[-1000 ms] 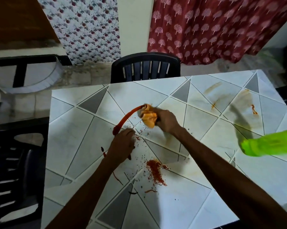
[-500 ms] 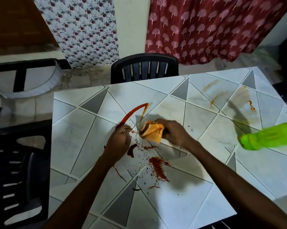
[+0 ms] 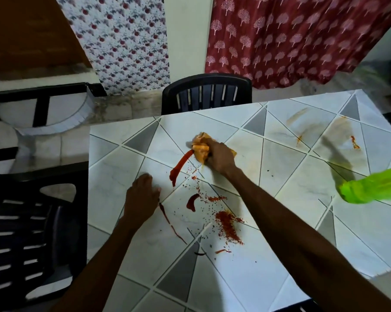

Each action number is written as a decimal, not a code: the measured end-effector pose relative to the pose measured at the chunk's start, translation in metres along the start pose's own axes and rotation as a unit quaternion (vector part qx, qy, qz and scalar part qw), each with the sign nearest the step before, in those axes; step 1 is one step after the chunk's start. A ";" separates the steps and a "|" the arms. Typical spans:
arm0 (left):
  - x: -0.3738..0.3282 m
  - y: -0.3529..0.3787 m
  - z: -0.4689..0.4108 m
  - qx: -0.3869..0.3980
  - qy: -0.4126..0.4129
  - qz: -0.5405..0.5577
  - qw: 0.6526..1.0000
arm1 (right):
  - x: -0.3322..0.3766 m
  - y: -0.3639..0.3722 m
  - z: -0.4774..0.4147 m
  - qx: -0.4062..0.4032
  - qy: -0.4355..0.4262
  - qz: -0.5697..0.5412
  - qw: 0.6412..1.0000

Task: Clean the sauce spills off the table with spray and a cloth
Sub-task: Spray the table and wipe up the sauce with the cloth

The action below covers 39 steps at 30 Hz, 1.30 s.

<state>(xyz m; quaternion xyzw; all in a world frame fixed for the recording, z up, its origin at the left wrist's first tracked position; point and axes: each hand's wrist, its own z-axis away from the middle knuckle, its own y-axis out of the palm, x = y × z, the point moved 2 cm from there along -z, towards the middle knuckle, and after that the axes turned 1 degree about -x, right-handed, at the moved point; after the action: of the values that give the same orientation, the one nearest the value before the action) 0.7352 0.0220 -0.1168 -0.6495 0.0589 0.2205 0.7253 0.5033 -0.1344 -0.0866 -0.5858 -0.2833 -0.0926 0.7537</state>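
Nearest on the tiled worktop [image 3: 122, 158] lies a scatter of red flakes [image 3: 228, 224] with thin sauce streaks beside it. Left of these the left hand [image 3: 141, 197] rests palm down, its fingers loosely extended and holding nothing. Farther in, the right arm reaches out straight, and the right hand [image 3: 219, 157] grips a bunched orange cloth [image 3: 200, 147], pressing it onto the top end of a long red sauce smear [image 3: 181, 166]. A green spray bottle [image 3: 374, 188] sits at the right edge. A dark chair [image 3: 207, 93] stands beyond.
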 end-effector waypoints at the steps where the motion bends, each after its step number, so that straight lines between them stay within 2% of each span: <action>1: 0.005 0.002 0.003 0.012 0.020 -0.006 1.000 | 0.004 0.008 0.008 -0.005 -0.020 0.002 1.000; 5: 0.018 0.003 0.010 0.011 0.044 0.011 0.999 | 0.019 0.025 0.056 0.019 -0.092 0.011 0.996; 10: 0.012 -0.002 0.014 -0.004 0.074 0.029 0.997 | 0.023 0.029 0.116 0.056 -0.138 0.005 0.989; 14: 0.018 -0.005 0.020 -0.004 0.065 0.068 0.996 | 0.017 0.023 0.139 0.092 -0.134 0.007 0.987; 18: 0.028 -0.010 0.023 -0.034 0.050 0.095 0.994 | 0.020 0.000 0.125 0.047 -0.067 -0.046 0.996; 23: 0.047 -0.016 0.025 -0.022 0.047 0.044 0.998 | 0.048 -0.028 0.075 -0.052 -0.038 -0.102 0.993; 27: 0.062 -0.019 0.033 0.010 0.036 -0.004 0.999 | 0.090 -0.010 0.028 -0.028 -0.057 -0.065 0.996; 32: 0.086 -0.017 0.053 0.088 0.037 -0.052 0.994 | 0.149 0.051 -0.003 0.070 -0.121 0.003 0.990; 35: 0.097 -0.015 0.063 0.116 0.029 -0.055 0.991 | 0.168 0.090 0.010 0.126 -0.184 0.092 0.970; 37: 0.104 -0.014 0.067 0.107 0.029 -0.040 0.993 | 0.168 0.107 0.028 0.134 -0.224 0.144 0.954; 39: 0.111 -0.013 0.068 0.091 0.029 -0.024 0.995 | 0.163 0.112 0.049 0.129 -0.274 0.151 0.941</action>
<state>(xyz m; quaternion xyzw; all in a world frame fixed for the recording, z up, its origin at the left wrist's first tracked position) 0.8256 0.1140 -0.1363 -0.5880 0.0842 0.1777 0.7846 0.6744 -0.0240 -0.0854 -0.5223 -0.3966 0.2235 0.7210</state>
